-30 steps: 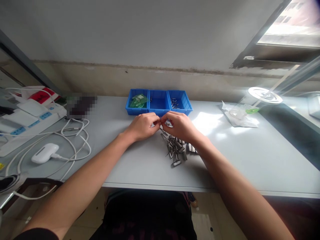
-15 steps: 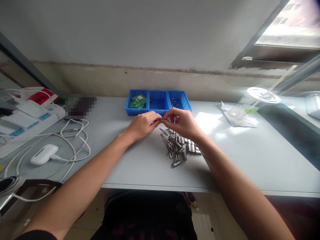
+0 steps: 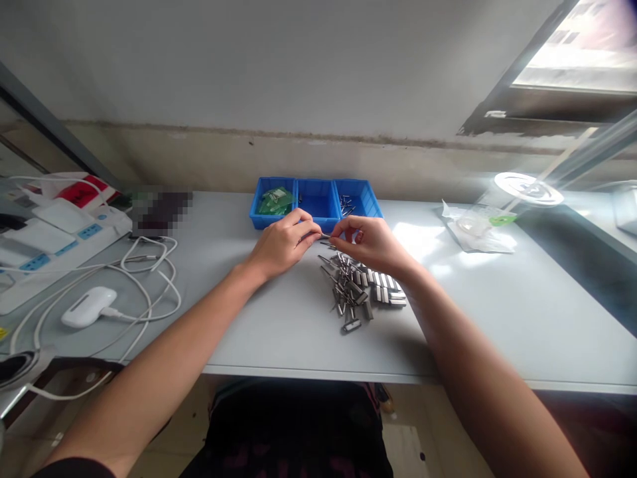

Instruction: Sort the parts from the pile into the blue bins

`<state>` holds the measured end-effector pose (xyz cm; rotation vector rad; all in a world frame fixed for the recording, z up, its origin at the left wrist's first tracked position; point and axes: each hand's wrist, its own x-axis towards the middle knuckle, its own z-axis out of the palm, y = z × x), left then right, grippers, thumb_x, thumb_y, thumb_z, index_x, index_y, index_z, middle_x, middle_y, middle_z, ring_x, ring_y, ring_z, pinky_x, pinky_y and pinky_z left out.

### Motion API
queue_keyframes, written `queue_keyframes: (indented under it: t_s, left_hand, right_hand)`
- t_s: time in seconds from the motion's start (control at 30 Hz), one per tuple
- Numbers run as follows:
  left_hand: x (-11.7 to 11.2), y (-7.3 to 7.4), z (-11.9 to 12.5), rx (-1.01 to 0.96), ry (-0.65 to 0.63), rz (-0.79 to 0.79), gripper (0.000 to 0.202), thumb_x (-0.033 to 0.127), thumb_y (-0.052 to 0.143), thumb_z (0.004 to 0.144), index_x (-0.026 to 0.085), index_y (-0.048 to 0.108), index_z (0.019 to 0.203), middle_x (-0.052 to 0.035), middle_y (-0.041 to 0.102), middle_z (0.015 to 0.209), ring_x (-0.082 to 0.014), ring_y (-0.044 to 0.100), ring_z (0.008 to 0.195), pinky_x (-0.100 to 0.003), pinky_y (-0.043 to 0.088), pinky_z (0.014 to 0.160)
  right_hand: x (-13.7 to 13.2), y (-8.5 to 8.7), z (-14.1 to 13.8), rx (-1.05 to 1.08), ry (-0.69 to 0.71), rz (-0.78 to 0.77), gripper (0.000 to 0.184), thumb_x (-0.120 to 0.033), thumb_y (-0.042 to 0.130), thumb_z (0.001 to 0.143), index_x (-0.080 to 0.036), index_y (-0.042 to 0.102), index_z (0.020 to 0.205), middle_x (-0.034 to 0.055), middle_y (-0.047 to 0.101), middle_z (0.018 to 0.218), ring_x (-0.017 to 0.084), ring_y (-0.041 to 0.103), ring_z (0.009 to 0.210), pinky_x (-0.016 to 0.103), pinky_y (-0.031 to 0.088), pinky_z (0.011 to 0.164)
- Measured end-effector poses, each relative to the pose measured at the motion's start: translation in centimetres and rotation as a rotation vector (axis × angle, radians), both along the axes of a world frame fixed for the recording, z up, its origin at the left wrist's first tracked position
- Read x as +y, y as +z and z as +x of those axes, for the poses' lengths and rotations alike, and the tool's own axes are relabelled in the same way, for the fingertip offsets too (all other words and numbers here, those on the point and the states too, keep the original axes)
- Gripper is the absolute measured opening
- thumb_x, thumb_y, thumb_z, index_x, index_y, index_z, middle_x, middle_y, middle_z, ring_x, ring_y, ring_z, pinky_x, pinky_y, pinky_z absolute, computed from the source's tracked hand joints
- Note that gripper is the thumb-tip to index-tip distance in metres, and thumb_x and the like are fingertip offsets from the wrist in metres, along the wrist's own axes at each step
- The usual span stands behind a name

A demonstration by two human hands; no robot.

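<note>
My left hand [image 3: 284, 240] and my right hand [image 3: 371, 244] meet above the desk, just in front of a blue three-compartment bin [image 3: 318, 214]. A short, thin metal pin [image 3: 326, 236] spans the gap between their fingertips. Both hands pinch it, one at each end; its ends are hidden by the fingers. Below the right hand lies a loose pile of metal T-shaped pieces [image 3: 348, 292] with thin shafts. Beside that pile, small rectangular metal blocks [image 3: 383, 279] lie in rows, partly under the right wrist.
Green plastic packets [image 3: 275, 201] fill the bin's left compartment; small metal pins [image 3: 347, 204] lie in the right one. White cables [image 3: 149, 292], an earphone case [image 3: 88, 307] and a power strip [image 3: 107, 226] occupy the left. A plastic bag [image 3: 480, 229] and clear cup [image 3: 527, 189] are at right.
My fingertips have moved slightly apart, the right hand shifting right, so more of the metal pin shows between them. The pile and bin look unchanged.
</note>
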<state>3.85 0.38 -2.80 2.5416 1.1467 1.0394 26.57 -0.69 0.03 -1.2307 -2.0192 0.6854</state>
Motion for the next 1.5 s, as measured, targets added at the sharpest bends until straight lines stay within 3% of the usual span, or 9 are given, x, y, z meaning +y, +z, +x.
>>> queue_keyframes:
  t_s: [0.27, 1.33, 1.43, 1.5]
  left_hand:
    - [-0.11, 0.05, 0.07, -0.009, -0.020, -0.008, 0.017, 0.030, 0.058, 0.104, 0.022, 0.072, 0.105, -0.0040, 0.067, 0.112, -0.0154, 0.064, 0.088, -0.028, 0.048, 0.074]
    - [0.43, 0.01, -0.29, -0.098, -0.031, 0.035, 0.013, 0.029, 0.062, 0.103, 0.021, 0.071, 0.102, -0.0039, 0.067, 0.108, -0.0135, 0.061, 0.081, -0.028, 0.046, 0.070]
    - [0.47, -0.01, -0.28, -0.105, -0.025, 0.051, 0.017, 0.032, 0.061, 0.104, 0.020, 0.071, 0.098, -0.0042, 0.067, 0.105, -0.0143, 0.062, 0.082, -0.028, 0.045, 0.071]
    - [0.45, 0.00, -0.25, -0.107, -0.020, 0.057, 0.020, 0.034, 0.061, 0.104, 0.020, 0.071, 0.096, -0.0038, 0.067, 0.102, -0.0148, 0.062, 0.083, -0.028, 0.045, 0.071]
  right_hand:
    - [-0.09, -0.04, -0.27, -0.026, 0.017, 0.040, 0.008, -0.015, 0.067, 0.078, -0.021, 0.072, 0.079, -0.0011, 0.070, 0.077, 0.012, 0.057, 0.068, 0.029, 0.043, 0.064]
    - [-0.01, 0.06, 0.14, 0.024, 0.040, 0.038, 0.006, -0.017, 0.067, 0.081, -0.019, 0.072, 0.078, -0.0016, 0.063, 0.069, 0.011, 0.053, 0.063, 0.029, 0.043, 0.063]
    - [0.14, -0.34, 0.26, 0.007, 0.028, 0.078, 0.004, -0.020, 0.067, 0.084, -0.019, 0.071, 0.085, 0.0002, 0.068, 0.078, 0.012, 0.055, 0.065, 0.030, 0.046, 0.065]
    - [0.16, -0.67, 0.26, -0.006, 0.023, 0.162, 0.021, -0.024, 0.070, 0.085, -0.020, 0.070, 0.106, 0.0043, 0.071, 0.100, 0.013, 0.058, 0.070, 0.031, 0.048, 0.067]
